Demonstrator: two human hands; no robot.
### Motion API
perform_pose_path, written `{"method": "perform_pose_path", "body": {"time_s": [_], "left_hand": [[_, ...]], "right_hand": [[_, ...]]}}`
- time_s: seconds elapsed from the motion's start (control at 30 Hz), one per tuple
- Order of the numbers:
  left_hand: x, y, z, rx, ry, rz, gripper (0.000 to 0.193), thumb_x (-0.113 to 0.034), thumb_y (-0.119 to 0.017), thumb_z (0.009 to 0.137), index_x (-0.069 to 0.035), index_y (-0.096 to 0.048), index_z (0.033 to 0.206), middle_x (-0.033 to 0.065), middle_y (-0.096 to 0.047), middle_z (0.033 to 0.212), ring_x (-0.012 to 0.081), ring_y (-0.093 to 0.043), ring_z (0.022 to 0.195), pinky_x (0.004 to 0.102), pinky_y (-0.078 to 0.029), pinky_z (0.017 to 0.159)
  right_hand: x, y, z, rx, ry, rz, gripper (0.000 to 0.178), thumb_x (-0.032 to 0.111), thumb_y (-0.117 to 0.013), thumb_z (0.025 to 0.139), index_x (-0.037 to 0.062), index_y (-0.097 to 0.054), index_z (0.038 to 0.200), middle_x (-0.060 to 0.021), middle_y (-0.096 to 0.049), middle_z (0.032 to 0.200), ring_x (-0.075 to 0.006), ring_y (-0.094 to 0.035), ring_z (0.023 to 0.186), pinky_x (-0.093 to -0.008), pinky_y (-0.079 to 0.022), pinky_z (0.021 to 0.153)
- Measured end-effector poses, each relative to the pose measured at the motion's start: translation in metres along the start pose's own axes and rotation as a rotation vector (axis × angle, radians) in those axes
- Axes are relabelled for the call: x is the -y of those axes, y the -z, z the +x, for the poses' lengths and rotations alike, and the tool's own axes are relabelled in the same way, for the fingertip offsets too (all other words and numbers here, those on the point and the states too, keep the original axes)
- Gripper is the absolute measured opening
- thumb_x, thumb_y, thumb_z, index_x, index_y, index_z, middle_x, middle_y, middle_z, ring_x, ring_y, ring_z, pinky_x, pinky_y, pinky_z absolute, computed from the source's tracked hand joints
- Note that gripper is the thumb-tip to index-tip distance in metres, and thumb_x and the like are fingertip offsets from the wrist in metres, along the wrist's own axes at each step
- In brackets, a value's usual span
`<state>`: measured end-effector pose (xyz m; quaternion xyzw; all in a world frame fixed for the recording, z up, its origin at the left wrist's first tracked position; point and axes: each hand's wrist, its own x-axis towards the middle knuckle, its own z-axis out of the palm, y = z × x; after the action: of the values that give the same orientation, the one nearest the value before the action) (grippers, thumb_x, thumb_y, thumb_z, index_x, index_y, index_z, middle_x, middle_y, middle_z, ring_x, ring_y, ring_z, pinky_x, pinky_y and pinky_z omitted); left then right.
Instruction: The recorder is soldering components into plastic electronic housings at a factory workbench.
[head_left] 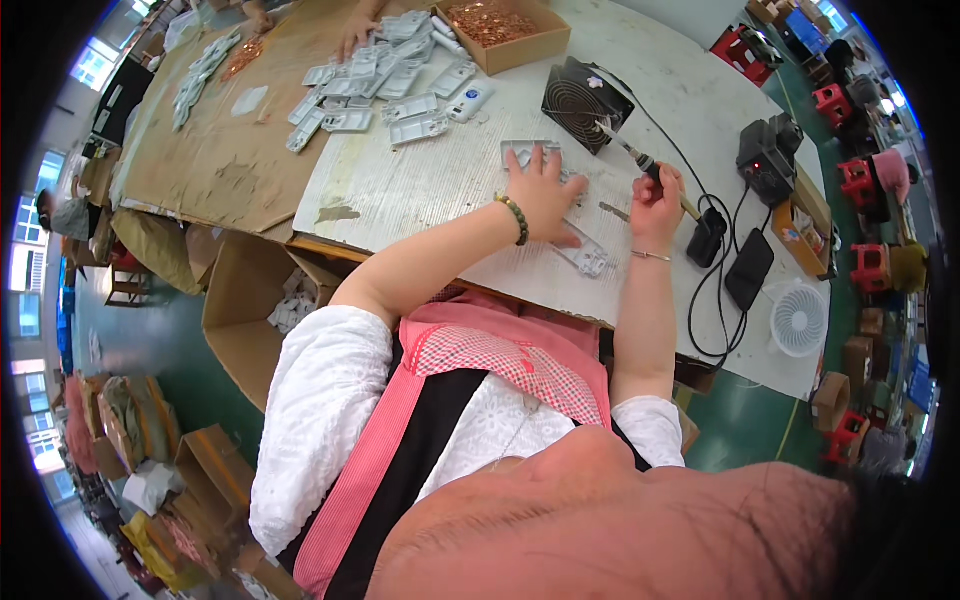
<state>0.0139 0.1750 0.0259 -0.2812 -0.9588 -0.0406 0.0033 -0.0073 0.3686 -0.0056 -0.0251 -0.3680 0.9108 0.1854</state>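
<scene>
A room with green floor
On my screen I see bright windows at the left edge, red stools at the right, pale wall at the top.

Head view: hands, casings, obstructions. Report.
Left hand spread over casings. Right hand gripping iron. Casings partly hidden by left hand. Fan close to iron's tip; contact unclear.

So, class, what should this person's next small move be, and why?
Probably move the iron toward the white case: the right hand grips the iron with its tip by the fan, while the left hand is spread over the case.
</scene>
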Motion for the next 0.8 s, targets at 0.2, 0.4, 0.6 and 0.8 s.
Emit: {"method": "perform_pose_path", "body": {"time_s": [0.2, 0.4, 0.6, 0.8], "left_hand": [[0.045, 0.002, -0.031, 0.02, 0.028, -0.189, 0.038, -0.036, -0.064, 0.072, -0.021, -0.056, 0.105, 0.0074, -0.048, 0.111, 0.0254, -0.041, 0.113, 0.0571, -0.033, 0.084], [0.103, 0.001, -0.111, -0.09, 0.238, -0.176, 0.033, -0.034, -0.065, 0.07, -0.021, -0.058, 0.099, 0.0047, -0.049, 0.112, 0.0226, -0.042, 0.113, 0.0567, -0.033, 0.084], [0.174, 0.01, -0.198, -0.077, 0.615, -0.118, 0.034, -0.035, -0.062, 0.073, -0.021, -0.058, 0.104, 0.006, -0.049, 0.116, 0.0256, -0.044, 0.113, 0.054, -0.032, 0.087], [0.259, -0.001, -0.321, 0.056, 1.143, -0.08, 0.046, -0.036, -0.065, 0.071, -0.015, -0.054, 0.111, 0.011, -0.05, 0.114, 0.0296, -0.051, 0.106, 0.052, -0.037, 0.084]], "right_hand": [[-0.001, 0.005, 0.0, -0.013, 0.025, -0.052, 0.01, 0.011, -0.057, 0.08, 0.0019, -0.055, 0.08, -0.0039, -0.047, 0.063, -0.0096, -0.04, 0.052, -0.0204, -0.033, 0.046], [0.0, 0.005, -0.002, -0.008, -0.021, -0.108, 0.012, 0.013, -0.057, 0.08, 0.0021, -0.053, 0.083, -0.0042, -0.047, 0.06, -0.0095, -0.039, 0.049, -0.0206, -0.031, 0.045], [-0.006, 0.008, 0.0, 0.019, -0.046, -0.126, 0.016, 0.016, -0.057, 0.078, 0.0022, -0.052, 0.086, -0.005, -0.047, 0.061, -0.0106, -0.038, 0.049, -0.0234, -0.032, 0.049], [-0.008, 0.008, 0.003, 0.034, -0.064, -0.139, 0.017, 0.017, -0.058, 0.078, 0.0026, -0.052, 0.085, -0.0053, -0.048, 0.061, -0.0106, -0.038, 0.049, -0.0232, -0.032, 0.049]]}}
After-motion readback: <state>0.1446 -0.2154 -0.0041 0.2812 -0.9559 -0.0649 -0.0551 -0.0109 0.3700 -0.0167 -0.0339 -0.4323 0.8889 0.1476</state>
